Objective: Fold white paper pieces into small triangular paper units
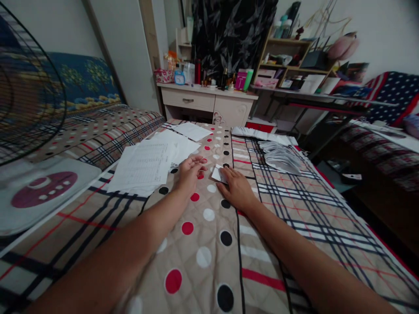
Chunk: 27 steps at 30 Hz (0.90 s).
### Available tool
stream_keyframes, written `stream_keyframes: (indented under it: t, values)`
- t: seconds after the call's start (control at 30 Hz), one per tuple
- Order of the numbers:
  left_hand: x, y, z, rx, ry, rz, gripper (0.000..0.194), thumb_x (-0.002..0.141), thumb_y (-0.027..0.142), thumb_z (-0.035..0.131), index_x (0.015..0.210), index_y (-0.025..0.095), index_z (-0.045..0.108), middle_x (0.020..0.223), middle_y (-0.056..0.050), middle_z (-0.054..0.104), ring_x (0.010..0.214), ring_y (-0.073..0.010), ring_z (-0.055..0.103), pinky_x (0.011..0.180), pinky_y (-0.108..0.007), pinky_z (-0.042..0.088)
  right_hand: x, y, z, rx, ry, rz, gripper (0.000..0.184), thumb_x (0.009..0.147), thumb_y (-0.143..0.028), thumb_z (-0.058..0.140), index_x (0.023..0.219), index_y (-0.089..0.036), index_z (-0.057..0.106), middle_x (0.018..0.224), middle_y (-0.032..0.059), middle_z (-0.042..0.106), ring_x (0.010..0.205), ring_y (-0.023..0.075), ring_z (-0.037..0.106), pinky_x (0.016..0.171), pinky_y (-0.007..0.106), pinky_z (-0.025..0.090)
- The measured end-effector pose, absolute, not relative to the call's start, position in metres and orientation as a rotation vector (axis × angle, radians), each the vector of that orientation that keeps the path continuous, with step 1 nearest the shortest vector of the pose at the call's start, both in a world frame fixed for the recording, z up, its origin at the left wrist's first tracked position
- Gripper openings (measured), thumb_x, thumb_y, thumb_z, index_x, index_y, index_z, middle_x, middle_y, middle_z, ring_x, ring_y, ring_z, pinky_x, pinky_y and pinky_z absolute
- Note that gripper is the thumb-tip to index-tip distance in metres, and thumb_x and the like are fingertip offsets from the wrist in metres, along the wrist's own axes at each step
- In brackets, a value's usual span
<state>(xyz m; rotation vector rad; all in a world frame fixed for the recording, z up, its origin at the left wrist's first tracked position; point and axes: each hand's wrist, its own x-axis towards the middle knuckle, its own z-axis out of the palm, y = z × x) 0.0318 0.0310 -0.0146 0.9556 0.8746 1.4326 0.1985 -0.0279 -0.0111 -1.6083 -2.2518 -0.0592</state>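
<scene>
My right hand (238,185) lies flat, fingers stretched over a small folded white paper (217,173) on the bedspread. Only the paper's left part shows; the rest is under my fingers. My left hand (190,172) hovers or rests just left of it, fingers loosely curled and apart, with nothing seen in them. Beside my left hand spreads a pile of white paper sheets (142,168), the front one printed with a table. Beyond my right hand sits a stack of folded papers (279,156), and behind it a long row of folded papers (262,134).
The quilted bedspread (203,279) has dots and plaid. A fan (62,96) stands close at left, above a white bag with a purple oval print (46,189). A white dresser (190,99) and a shelf desk (294,89) stand at the back.
</scene>
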Motion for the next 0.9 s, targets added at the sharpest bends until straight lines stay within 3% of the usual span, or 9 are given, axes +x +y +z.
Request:
stream_keyframes:
  t: [0.17,0.3,0.9]
  values:
    - [0.033,0.033,-0.017,1.025,0.910,1.417,0.021,0.067,0.012,0.058,0.088,0.015,0.061,0.086,-0.004,0.068,0.058,-0.0068,0.059,0.049,-0.017,0.039,0.194,-0.032,-0.006,-1.645,-2.304,-0.135,0.041,0.095,-0.032,0.044,0.128,-0.010,0.053,0.136,0.0194,0.056,0.129,0.0281,0.047,0.105,0.039,0.036]
    - [0.034,0.033,-0.019,1.030,0.933,1.428,0.018,0.068,0.008,0.054,0.083,0.015,0.061,0.083,-0.002,0.068,0.057,-0.0060,0.058,0.049,-0.016,0.039,0.192,-0.036,-0.003,-1.686,-2.302,-0.168,0.031,0.096,-0.028,0.042,0.116,-0.011,0.059,0.122,0.0169,0.064,0.113,0.0254,0.056,0.097,0.033,0.040]
    - [0.031,0.028,-0.016,1.069,0.908,1.391,0.015,0.068,0.005,0.052,0.076,0.014,0.061,0.076,-0.002,0.067,0.056,-0.0057,0.057,0.052,-0.017,0.041,0.194,-0.042,-0.003,-1.804,-2.194,-0.154,0.034,0.097,-0.021,0.038,0.119,-0.013,0.062,0.119,0.0144,0.068,0.105,0.0244,0.062,0.084,0.029,0.042]
